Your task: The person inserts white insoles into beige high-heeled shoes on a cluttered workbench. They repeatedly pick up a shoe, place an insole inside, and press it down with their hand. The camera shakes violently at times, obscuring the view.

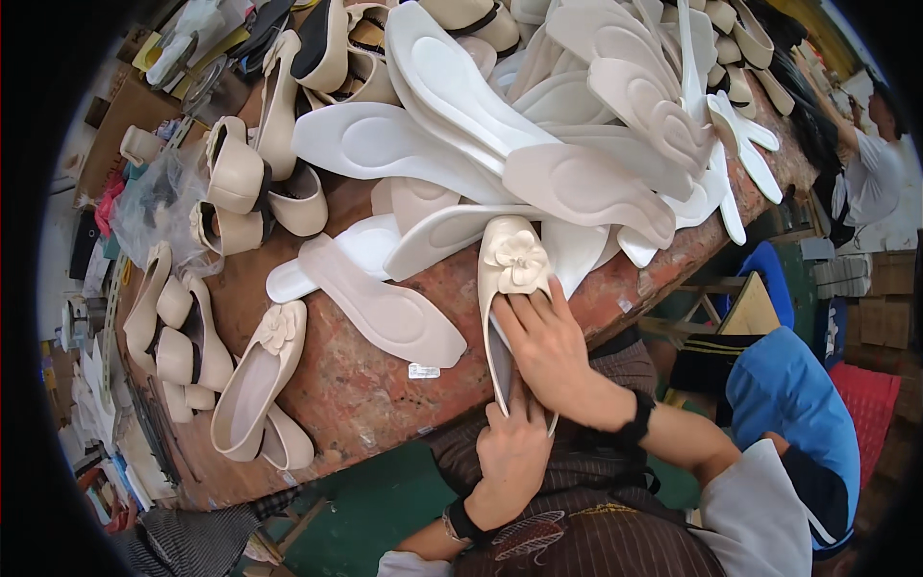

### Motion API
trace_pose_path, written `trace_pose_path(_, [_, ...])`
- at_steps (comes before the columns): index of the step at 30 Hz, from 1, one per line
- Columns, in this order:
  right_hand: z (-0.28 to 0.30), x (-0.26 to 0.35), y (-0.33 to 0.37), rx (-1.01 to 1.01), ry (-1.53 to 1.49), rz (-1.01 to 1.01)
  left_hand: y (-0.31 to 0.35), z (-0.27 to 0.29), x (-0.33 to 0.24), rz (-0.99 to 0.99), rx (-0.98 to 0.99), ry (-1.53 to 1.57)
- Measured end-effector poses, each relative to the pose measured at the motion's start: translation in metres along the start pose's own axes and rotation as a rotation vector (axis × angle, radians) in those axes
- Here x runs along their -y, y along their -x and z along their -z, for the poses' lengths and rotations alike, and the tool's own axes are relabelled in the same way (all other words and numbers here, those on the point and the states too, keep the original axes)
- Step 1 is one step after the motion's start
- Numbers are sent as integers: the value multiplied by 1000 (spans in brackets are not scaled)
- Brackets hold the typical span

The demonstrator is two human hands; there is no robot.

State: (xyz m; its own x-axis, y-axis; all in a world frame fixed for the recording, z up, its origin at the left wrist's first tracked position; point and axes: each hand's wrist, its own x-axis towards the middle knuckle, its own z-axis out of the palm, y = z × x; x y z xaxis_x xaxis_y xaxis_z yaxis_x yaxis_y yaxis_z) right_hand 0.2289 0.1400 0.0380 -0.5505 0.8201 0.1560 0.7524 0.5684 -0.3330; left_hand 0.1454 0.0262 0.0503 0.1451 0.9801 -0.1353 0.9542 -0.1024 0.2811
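A cream flat shoe [493, 337] with a flower on its toe is at the table's near edge, toe pointing away from me. My left hand [511, 464] is closed around its heel end, fingers at the back of the opening. From the right, my right hand [556, 358] reaches over the shoe's side, its fingers dipping into the opening below the flower and gripping there. Those fingertips are hidden inside the shoe. A pale insole [385, 306] lies on the table to the left of the shoe, partly over a white insole [293, 279].
A big heap of insoles [586, 178] covers the table's far middle. Finished-looking cream shoes [260, 385] stand at the left, with more shoes [236, 173] behind them. The reddish worn table [361, 409] ends just before my body. Another person [873, 173] is at the far right.
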Motion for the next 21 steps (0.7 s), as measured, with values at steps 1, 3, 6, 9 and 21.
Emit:
trace_pose_path(1, [-2,-4,-10,103,-17,-13,-3,5,-2,9,-19,2])
trace_pose_path(3, [4,-1,-13,127,-6,0,-5,5,-1,7,-14,15])
trace_pose_path(6, [7,10,11,24,58,76,-1,-3,4,2,58,54])
trace_pose_path(9, [6,5,9,-62,137,100,-1,-1,3,-2,73,83])
trace_pose_path(21, [3,13,2,138,242,33,-1,5,14,-23,-5,153])
